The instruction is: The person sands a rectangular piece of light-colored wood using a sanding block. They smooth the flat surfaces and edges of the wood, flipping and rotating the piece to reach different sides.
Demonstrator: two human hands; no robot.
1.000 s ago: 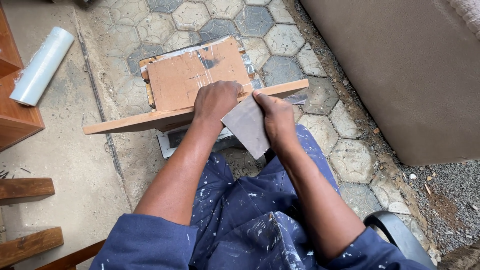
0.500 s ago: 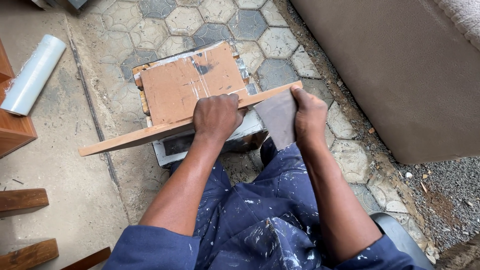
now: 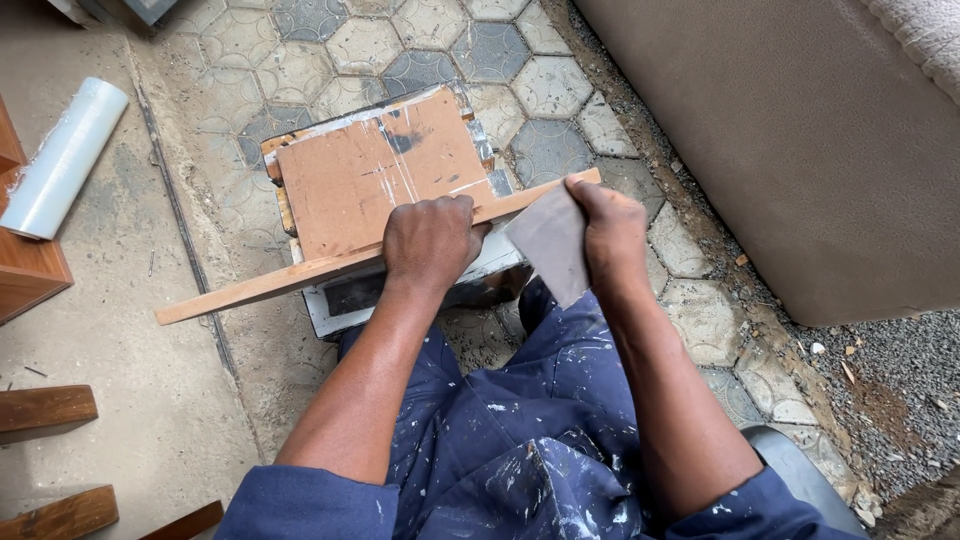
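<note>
Left hand: I see my left hand (image 3: pixel 430 240) curled down over the wooden strip (image 3: pixel 300 275), fingers folded tight on its top edge, pressing it onto the box.
Right hand: my right hand (image 3: pixel 612 232) is pinched on the grey sandpaper sheet (image 3: pixel 550 245), thumb and fingers closed on it at the strip's far right end; the sheet's lower corner hangs free toward my lap.
Wooden strip: 1 long, thin, pale-brown slat, lying slantwise across the near edge of the box, its left end jutting well out over the concrete and its right end reaching just past my right hand.
Box: 1 low metal-edged box (image 3: pixel 400 290) under the strip, capped with a flat square cardboard-brown board (image 3: pixel 380 170), scuffed with white scratches. I cannot tell what is inside it.
Ground: hexagonal paving stones (image 3: pixel 520 80) behind the box, smooth concrete to its left.
Left of the box: 1 roll of clear plastic film (image 3: pixel 62 160), well apart, and reddish wooden pieces (image 3: pixel 45 410) nearer me.
Right of the box: a beige upholstered surface (image 3: pixel 800 150), soft and cloth-textured, with gravel at its foot.
Clothing: blue trousers (image 3: pixel 500 440) speckled with white paint, below the box.
</note>
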